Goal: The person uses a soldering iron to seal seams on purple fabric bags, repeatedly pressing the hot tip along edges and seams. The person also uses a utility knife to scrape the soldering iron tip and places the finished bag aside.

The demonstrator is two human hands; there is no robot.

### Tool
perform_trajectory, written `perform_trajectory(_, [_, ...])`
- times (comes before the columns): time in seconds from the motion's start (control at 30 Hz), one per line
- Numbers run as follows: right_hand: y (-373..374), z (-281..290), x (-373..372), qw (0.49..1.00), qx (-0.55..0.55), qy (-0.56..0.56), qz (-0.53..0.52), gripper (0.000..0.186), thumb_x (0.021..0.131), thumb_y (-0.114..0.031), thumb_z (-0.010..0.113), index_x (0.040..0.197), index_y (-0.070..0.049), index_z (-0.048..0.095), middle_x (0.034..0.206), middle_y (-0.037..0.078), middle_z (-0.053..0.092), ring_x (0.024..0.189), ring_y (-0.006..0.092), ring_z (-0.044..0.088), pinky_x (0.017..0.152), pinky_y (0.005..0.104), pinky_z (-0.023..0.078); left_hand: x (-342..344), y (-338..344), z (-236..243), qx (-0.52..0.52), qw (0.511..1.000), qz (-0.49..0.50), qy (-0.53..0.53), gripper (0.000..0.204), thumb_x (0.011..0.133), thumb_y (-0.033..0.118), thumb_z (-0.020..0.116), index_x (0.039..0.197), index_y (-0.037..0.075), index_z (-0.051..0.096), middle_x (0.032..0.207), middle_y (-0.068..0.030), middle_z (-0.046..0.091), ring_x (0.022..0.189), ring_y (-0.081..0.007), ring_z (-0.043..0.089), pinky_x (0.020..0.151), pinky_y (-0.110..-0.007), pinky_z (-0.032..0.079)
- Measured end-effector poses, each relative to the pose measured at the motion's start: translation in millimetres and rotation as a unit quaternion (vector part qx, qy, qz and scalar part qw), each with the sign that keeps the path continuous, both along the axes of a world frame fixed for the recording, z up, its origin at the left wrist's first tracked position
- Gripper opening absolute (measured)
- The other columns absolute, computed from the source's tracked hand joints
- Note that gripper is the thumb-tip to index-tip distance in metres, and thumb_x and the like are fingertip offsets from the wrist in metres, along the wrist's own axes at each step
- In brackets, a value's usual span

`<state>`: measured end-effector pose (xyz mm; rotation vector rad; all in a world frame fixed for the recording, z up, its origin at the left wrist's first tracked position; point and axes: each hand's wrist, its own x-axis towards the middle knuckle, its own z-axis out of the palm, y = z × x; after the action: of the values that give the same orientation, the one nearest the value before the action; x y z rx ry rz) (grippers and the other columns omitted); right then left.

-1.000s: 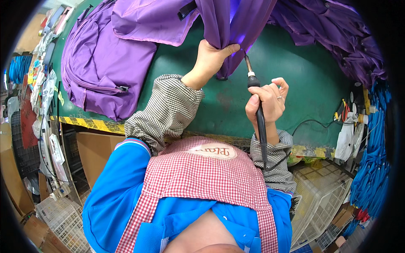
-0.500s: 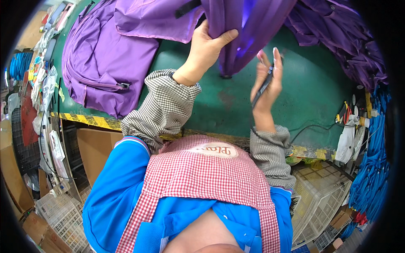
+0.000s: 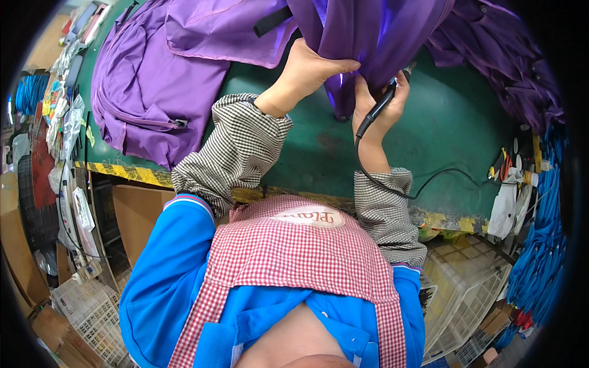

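My left hand [image 3: 313, 73] is closed on a hanging purple fabric piece [image 3: 405, 27], with bluish light in its folds. My right hand [image 3: 380, 104] is just below and right of it, holding a black pen-shaped tool [image 3: 377, 109] with a cord running down and right. The tool slants up to the right; its tip is mostly hidden near the fingertips. Some fingers of that hand reach the fabric's lower part. A purple backpack [image 3: 153, 98] lies to my left.
The green table [image 3: 448, 153] has a taped yellow edge. More purple bags [image 3: 515, 73] are piled at the right. Small tools [image 3: 500, 162] lie at the right corner, beside hanging blue straps [image 3: 534, 257]. Plastic crates [image 3: 460, 294] and cardboard [image 3: 135, 221] stand below the table.
My right hand has moved up toward the fabric, and the tool has turned to slant rightward. My left hand dipped back, then forward again. The hanging fabric has spread rightward.
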<state>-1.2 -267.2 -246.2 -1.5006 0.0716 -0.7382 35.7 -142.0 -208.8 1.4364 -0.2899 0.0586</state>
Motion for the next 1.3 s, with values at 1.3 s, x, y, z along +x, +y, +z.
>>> perform_trajectory(1.3, [-62, 166, -3, 0.853, -0.387, -0.331, 0.118, 0.045, 0.067, 0.004, 0.060, 0.112, 0.003, 0.057, 0.102, 0.023, 0.065, 0.077, 0.0251, 0.064, 0.069, 0.0296, 0.050, -15, 146, 199, 0.365, 0.801, 0.274, -0.388, 0.028, 0.085, 0.012, 0.066, 0.112, 0.004, 0.064, 0.093, -0.0128, 0.070, 0.083, -0.0259, 0.067, 0.075, -0.032, 0.052])
